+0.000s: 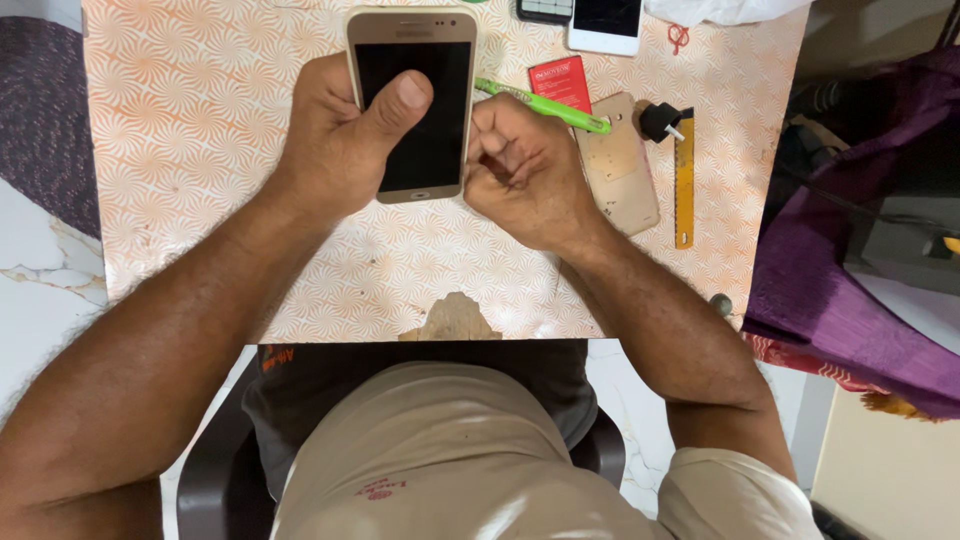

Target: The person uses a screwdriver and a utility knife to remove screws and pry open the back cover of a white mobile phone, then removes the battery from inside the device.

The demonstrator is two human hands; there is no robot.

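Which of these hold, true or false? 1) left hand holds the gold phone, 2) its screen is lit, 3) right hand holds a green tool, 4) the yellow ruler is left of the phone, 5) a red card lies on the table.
1) The left hand holds the gold phone: true.
2) Its screen is lit: false, it is dark.
3) The right hand holds a green tool: true.
4) The yellow ruler is left of the phone: false, it lies to its right.
5) A red card lies on the table: true.

Patterned orange table (200, 150) above white marble floor (40, 300).
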